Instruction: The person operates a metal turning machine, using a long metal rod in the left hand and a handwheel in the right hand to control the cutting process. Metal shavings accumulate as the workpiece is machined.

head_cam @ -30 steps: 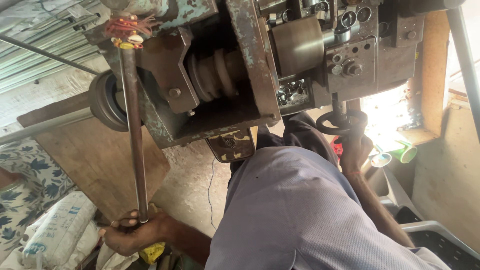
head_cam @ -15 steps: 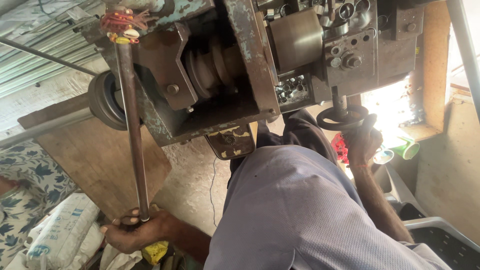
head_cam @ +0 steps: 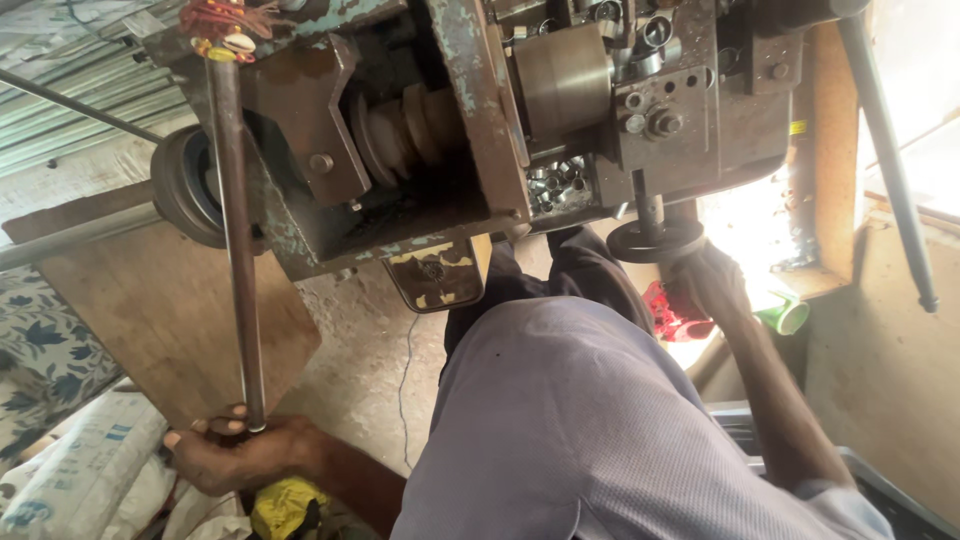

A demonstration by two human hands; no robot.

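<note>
Far left: white printed sacks (head_cam: 75, 465) and a floral-patterned cloth (head_cam: 40, 340) lie low in view; a plywood board (head_cam: 150, 320) leans behind them.

Left hand (head_cam: 240, 455): fingers curled shut around the lower end of a long steel lever bar (head_cam: 232, 240); the bar runs up nearly vertical to the top of the machine, where red and yellow bits (head_cam: 222, 25) are tied round it; a yellow rag (head_cam: 280, 505) sits just below the wrist.

Handling, lever bar: judged rigid and fairly heavy, bare metal, possibly greasy, so liable to slip; best held low at the end for leverage, as it is now.

Centre: old lathe-like machine (head_cam: 460, 130), chipped green paint over rust; stepped pulley (head_cam: 400, 130) exposed in the open housing; a smooth steel drum (head_cam: 565, 80) to its right; small loose metal rings (head_cam: 555, 185) piled beneath it.

Right hand (head_cam: 705, 280): reaches up to the small dark handwheel (head_cam: 655, 240) hanging under the machine; fingers appear to touch its rim, though glare from the opening behind makes it impossible to tell whether the grip is closed.

Handling, handwheel: rigid cast metal, turns only about its shaft; take by the rim.

Far right: red object (head_cam: 675, 315), green cup (head_cam: 785, 315), a slanting dark rod (head_cam: 890, 170).
</note>
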